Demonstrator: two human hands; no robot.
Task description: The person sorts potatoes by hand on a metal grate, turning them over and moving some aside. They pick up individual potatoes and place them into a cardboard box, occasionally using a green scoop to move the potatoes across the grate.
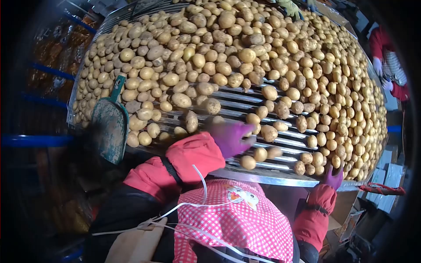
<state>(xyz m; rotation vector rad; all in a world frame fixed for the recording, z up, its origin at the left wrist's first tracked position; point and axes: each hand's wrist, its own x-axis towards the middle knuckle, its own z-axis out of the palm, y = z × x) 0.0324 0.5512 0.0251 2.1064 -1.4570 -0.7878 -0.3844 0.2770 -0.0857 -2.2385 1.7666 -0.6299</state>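
My left hand, in a purple glove and blurred by motion, hovers over the slatted metal rack. Its fingers are apart, and I make out nothing held between them. Just beyond its fingertips, a few loose potatoes lie on the slats, one of them blurred. At the front right edge, my right hand, also purple-gloved, has its fingers spread against the nearest potatoes, close to a single potato. A large heap of potatoes covers most of the sloping rack, with bare slats showing in the middle.
A green scoop leans at the rack's left front corner. A co-worker's gloved hand is at the far edge, and another person stands at the right. Red cord hangs by the right corner. Cardboard boxes sit below.
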